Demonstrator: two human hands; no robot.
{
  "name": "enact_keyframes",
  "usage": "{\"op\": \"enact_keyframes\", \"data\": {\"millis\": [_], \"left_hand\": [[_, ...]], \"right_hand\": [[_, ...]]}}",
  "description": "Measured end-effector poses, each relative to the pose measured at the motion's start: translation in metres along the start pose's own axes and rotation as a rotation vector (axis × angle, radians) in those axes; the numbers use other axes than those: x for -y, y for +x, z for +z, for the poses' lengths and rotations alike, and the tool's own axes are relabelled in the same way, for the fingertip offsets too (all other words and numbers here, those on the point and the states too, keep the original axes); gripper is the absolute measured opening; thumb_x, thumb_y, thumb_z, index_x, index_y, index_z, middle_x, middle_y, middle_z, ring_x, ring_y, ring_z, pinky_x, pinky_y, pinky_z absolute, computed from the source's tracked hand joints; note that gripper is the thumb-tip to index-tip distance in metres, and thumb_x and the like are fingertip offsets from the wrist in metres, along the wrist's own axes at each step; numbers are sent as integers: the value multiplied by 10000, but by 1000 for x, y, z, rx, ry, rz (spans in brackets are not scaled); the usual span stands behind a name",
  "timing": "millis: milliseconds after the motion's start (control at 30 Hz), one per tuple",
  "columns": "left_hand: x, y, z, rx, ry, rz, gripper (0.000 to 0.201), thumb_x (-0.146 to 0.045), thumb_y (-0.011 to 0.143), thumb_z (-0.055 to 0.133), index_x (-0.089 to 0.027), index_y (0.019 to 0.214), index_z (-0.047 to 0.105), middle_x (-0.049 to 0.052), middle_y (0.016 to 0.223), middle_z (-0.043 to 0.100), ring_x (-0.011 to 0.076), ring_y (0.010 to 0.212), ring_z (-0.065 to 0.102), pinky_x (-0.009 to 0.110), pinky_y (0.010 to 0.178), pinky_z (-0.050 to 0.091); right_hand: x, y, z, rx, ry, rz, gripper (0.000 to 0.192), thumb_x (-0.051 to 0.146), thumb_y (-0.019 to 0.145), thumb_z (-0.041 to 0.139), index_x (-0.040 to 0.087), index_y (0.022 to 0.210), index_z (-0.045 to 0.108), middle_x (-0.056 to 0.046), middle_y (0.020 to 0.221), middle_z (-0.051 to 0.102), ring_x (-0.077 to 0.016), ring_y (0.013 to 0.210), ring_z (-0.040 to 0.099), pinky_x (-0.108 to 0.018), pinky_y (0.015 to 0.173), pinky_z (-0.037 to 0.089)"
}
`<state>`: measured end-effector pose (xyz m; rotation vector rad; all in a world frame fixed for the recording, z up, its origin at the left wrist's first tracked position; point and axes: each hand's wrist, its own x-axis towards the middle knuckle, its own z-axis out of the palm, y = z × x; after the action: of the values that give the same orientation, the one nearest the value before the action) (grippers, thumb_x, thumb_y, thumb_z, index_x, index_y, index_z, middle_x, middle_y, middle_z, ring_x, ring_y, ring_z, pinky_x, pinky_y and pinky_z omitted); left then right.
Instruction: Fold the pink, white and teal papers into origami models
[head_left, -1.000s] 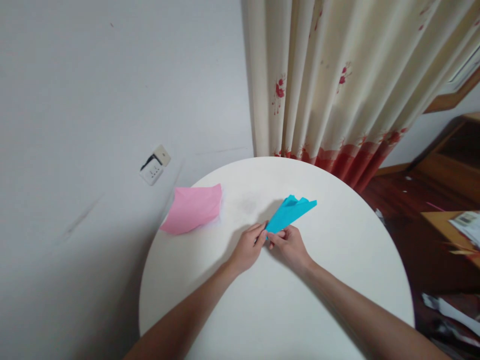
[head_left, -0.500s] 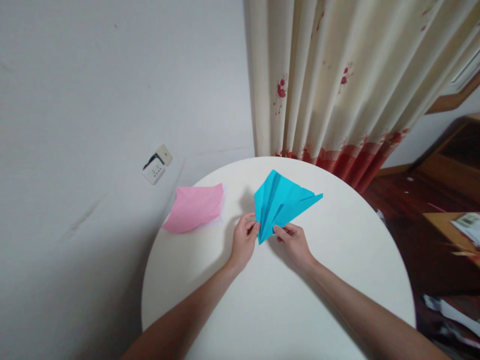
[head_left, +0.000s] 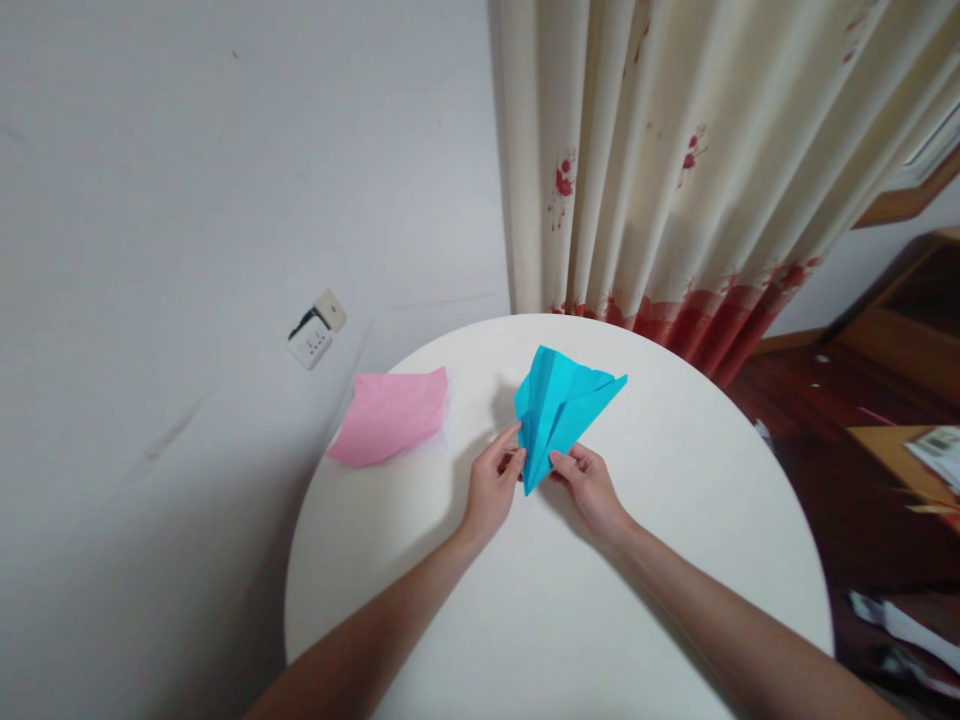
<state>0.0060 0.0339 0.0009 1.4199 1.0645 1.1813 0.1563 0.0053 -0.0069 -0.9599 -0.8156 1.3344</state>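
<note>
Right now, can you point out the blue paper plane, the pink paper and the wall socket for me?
blue paper plane (head_left: 559, 405), head view, on its folded wing surface.
pink paper (head_left: 390, 415), head view, on the middle of the sheet.
wall socket (head_left: 310, 346), head view, on its white faceplate.

Between your left hand (head_left: 491, 490) and right hand (head_left: 590, 487) you pinch a blue paper plane (head_left: 559, 407), matt and smooth, with crisp creases. Under your hands the round table (head_left: 525, 620) looks smooth, white, faintly satin. Left of your left hand lies pink paper (head_left: 390, 415), soft and matt. Beyond your fingers hangs a cloth curtain (head_left: 675, 160), matt and pleated.
</note>
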Motion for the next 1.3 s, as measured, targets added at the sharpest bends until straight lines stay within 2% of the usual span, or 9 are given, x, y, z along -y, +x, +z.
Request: {"op": "enact_keyframes", "data": {"millis": [133,267,533,733,967,1067,1133,1200,1300], "left_hand": [[-2,0,0,-1,126,35,486,-369,890,633,-199,1342,574,95,1111,628,181,896,621,263,689,528],[-4,2,-1,-26,151,19,424,-360,864,660,-197,1246,574,109,1130,617,212,993,601,294,747,539],[-3,4,-3,-2,-117,-147,380,-396,738,796,-196,973,574,14,874,655,163,813,639,263,708,517],[-7,4,-3,71,-194,-181,349,-399,768,791,-138,971,677,78,914,722,194,843,666,308,799,523],[-5,7,-4,-70,-376,-150,337,-391,823,741,-157,1048,652,54,911,703,176,795,655,306,719,539],[-8,6,-3,-128,-410,-156,321,-390,815,752,-167,1021,648,55,919,708,177,800,665,295,699,542],[-11,4,0,-95,-459,-172,339,-388,822,751,-187,1076,649,69,1005,720,183,866,680,302,750,545],[-14,3,2,10,-524,-210,398,-383,832,747,-207,1172,639,89,1128,713,198,966,682,329,833,540],[-14,1,5,103,-555,-265,441,-387,832,749,-178,1206,648,125,1204,696,223,1046,672,366,907,521]], "right_hand": [[-4,0,-1,5,-32,-28,355,528,754,771,185,828,717,-18,671,649,-162,622,522,-302,638,417],[-4,-1,-2,-9,-83,-51,365,538,766,760,182,832,714,-21,665,650,-154,596,501,-295,608,403],[-2,-3,2,56,-24,-36,356,539,799,733,194,875,692,3,637,624,-151,568,499,-298,594,412],[-1,-3,3,43,-15,-46,364,535,776,755,196,889,692,10,628,631,-153,569,515,-301,605,419],[-2,5,-7,-202,68,-41,343,498,688,832,208,723,652,19,650,609,-143,622,520,-276,605,425],[0,5,-5,-190,151,2,330,468,665,856,208,707,656,16,667,617,-139,643,534,-273,622,448],[2,2,-1,-150,205,29,313,453,665,860,210,718,669,10,701,642,-139,661,550,-280,649,470],[3,0,3,-121,234,52,306,446,664,862,211,743,683,4,745,666,-135,672,560,-280,660,481],[3,-1,5,-104,214,68,331,455,655,864,207,782,685,-6,790,682,-135,693,574,-267,634,473]]}}
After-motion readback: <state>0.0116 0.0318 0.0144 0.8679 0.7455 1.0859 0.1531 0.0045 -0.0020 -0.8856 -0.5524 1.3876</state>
